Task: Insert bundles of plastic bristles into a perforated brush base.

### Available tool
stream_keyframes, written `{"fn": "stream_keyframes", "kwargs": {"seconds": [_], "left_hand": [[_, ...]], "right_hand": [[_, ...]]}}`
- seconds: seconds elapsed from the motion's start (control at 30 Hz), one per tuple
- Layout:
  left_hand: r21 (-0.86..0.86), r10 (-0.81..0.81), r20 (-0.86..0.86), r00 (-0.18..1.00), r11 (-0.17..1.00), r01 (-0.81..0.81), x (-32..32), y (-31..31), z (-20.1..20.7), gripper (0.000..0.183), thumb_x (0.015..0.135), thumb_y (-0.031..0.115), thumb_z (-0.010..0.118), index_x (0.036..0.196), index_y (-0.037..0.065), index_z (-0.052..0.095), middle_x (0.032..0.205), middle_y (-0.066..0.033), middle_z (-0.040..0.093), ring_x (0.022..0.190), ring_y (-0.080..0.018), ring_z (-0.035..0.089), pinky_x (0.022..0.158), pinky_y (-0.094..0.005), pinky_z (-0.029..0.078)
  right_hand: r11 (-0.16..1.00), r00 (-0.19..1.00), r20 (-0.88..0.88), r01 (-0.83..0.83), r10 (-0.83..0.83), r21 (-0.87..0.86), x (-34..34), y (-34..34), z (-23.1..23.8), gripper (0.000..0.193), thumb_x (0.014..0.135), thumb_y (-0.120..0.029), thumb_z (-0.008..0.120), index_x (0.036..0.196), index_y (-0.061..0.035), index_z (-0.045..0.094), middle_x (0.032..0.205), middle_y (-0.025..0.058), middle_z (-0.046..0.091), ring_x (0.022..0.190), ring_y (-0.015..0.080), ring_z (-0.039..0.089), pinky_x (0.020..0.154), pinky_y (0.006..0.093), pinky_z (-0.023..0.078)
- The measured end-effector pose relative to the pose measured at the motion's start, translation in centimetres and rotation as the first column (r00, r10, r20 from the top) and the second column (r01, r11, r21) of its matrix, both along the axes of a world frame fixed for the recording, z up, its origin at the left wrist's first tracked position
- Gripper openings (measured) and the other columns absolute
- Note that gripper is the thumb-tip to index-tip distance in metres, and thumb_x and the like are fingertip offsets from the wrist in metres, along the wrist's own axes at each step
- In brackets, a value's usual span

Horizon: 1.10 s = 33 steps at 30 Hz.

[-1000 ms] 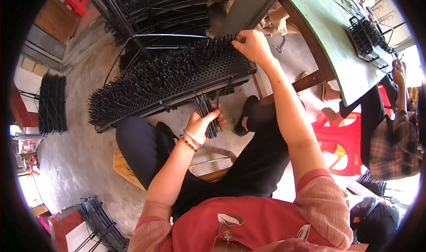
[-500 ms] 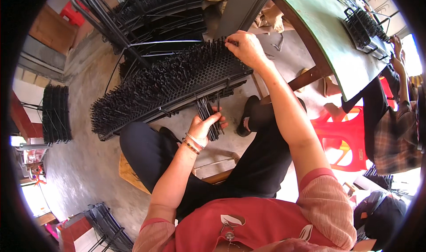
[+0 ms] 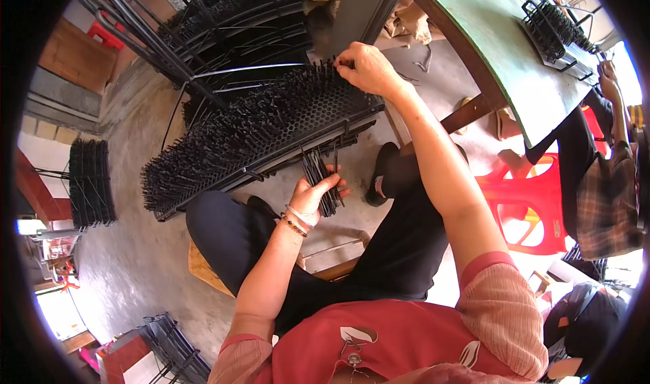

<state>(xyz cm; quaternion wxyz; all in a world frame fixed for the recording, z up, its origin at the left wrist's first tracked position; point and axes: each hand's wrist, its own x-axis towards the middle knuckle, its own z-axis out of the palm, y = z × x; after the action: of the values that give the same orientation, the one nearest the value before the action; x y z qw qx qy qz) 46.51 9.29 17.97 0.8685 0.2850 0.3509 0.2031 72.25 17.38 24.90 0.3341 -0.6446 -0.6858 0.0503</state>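
Trousers (image 3: 230, 242), dark, spread across the lower centre of the frame. Just above, at the centre, the left hand (image 3: 317, 193) has its fingers wrapped and clamped on a bundle of thin black rods (image 3: 314, 167). Beyond it, a perforated black tray (image 3: 318, 123) slants from left of centre to upper centre, crowded with upright black pieces (image 3: 223, 144). At its upper end, the right hand (image 3: 369, 69) has thumb and forefinger together; whether they grip a piece, I cannot tell. Farther off are stacked black racks (image 3: 254, 18), upper centre-left, and a green-topped table (image 3: 484, 46), upper right.
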Motion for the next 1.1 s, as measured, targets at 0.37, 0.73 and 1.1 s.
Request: {"fn": "stream_keyframes", "kwargs": {"seconds": [0.37,0.73,1.1], "left_hand": [[0.009,0.009,0.006,1.000,1.000,-0.009,0.1,-0.1,0.0,0.023,0.083,0.004,0.062,0.105,0.001,0.057,0.087,-0.0077,0.059,0.081,-0.0189,0.061,0.071,-0.0371,0.057],[0.013,0.011,0.022,1.000,1.000,-0.011,-0.1,-0.3,0.1,0.025,0.083,0.006,0.062,0.106,0.000,0.056,0.089,-0.0083,0.061,0.084,-0.0191,0.062,0.073,-0.0377,0.057],[-0.008,0.031,0.007,0.999,0.999,-0.031,0.1,-0.3,0.0,0.023,0.083,0.004,0.061,0.104,0.000,0.056,0.089,-0.0083,0.060,0.081,-0.0197,0.062,0.072,-0.0373,0.057]], "right_hand": [[0.997,1.000,-0.011,0.000,0.001,0.072,-0.1,-0.9,-0.3,0.014,0.079,-0.012,0.062,0.087,-0.0022,0.067,0.079,0.0125,0.060,0.074,0.0307,0.060,0.067,0.0371,0.047],[0.991,0.999,-0.038,0.043,-0.039,0.127,-0.9,-1.3,-1.0,0.014,0.081,-0.012,0.059,0.086,0.0006,0.065,0.082,0.0146,0.059,0.077,0.0343,0.059,0.069,0.0384,0.047],[0.933,0.987,-0.148,0.104,-0.055,0.345,-1.4,-1.8,1.9,0.013,0.083,-0.011,0.061,0.088,0.0003,0.063,0.082,0.0134,0.061,0.072,0.0275,0.060,0.064,0.0321,0.048]]}}
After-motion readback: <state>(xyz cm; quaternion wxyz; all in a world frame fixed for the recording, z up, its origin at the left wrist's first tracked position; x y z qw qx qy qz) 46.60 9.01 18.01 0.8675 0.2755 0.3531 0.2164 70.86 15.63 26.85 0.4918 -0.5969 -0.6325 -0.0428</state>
